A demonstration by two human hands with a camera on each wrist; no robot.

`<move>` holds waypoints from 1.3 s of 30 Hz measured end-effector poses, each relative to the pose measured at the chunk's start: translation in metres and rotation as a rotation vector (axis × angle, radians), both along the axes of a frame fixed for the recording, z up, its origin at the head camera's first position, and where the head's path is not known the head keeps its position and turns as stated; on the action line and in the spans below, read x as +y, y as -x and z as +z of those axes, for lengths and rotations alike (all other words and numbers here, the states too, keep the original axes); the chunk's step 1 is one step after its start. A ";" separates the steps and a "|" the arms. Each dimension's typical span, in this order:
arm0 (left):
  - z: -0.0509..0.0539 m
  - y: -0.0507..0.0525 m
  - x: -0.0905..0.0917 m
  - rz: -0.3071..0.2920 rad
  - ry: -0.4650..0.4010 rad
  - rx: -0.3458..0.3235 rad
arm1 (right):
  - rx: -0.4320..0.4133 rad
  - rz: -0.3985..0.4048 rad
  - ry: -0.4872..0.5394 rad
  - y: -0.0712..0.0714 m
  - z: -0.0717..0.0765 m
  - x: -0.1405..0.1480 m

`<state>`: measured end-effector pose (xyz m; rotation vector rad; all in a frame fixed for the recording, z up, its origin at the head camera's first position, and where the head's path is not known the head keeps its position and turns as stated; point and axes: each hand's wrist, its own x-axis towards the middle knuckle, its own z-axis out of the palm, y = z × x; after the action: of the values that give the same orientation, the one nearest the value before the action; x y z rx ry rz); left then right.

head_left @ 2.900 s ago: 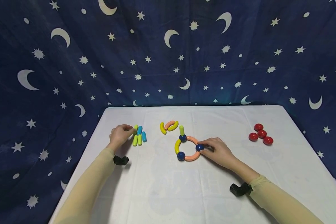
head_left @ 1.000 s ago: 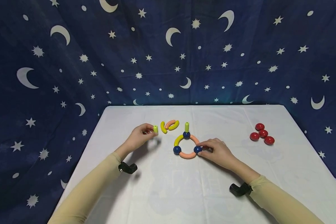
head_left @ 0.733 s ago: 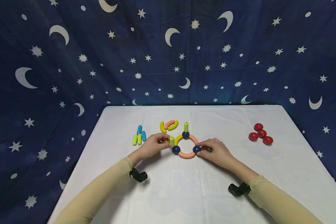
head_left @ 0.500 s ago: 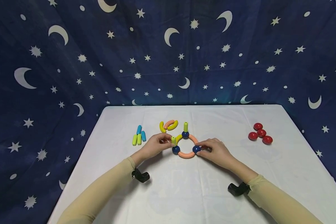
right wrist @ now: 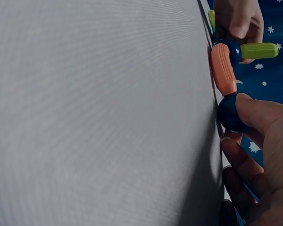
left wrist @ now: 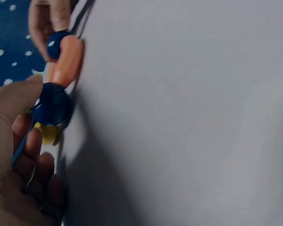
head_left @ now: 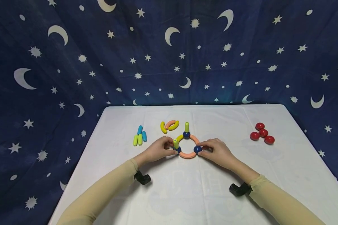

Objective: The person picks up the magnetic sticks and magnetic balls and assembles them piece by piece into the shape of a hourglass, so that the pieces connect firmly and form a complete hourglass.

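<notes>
Three blue balls (head_left: 186, 135) and three curved rods (head_left: 187, 155) form a ring (head_left: 195, 139) on the worktop (head_left: 180, 193). I see the left hand (head_left: 159, 149) pinching the left ball (left wrist: 54, 104), a green rod (head_left: 176, 143) standing on it; the right hand (head_left: 218, 151) pinches the right ball (head_left: 197, 150). Red pieces (head_left: 263, 133) lie well apart.

4 rods (head_left: 140, 139) lie left of the ring (head_left: 187, 155), 4 discs (head_left: 263, 133) right.
</notes>
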<state>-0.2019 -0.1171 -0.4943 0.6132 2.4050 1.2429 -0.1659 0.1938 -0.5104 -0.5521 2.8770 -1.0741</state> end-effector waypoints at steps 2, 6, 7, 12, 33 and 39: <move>-0.001 0.001 0.002 -0.021 0.053 0.038 | -0.002 0.001 0.004 0.000 0.001 0.000; -0.001 0.002 0.005 -0.008 0.113 0.073 | 0.011 0.016 0.008 -0.001 0.000 0.002; 0.000 0.002 0.006 0.006 0.120 0.072 | 0.013 0.022 0.005 -0.001 0.000 0.002; 0.003 0.006 0.008 0.096 0.120 0.033 | 0.010 0.067 -0.020 -0.007 0.000 0.003; 0.004 0.036 0.026 0.202 0.135 0.021 | -0.021 -0.184 0.074 0.009 0.002 0.018; 0.006 0.039 0.033 0.154 0.136 0.016 | -0.087 -0.094 0.125 0.021 0.000 0.019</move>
<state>-0.2412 -0.0840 -0.4887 0.4057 2.5655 1.1248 -0.1870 0.2124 -0.5103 -0.3668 2.8001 -1.2654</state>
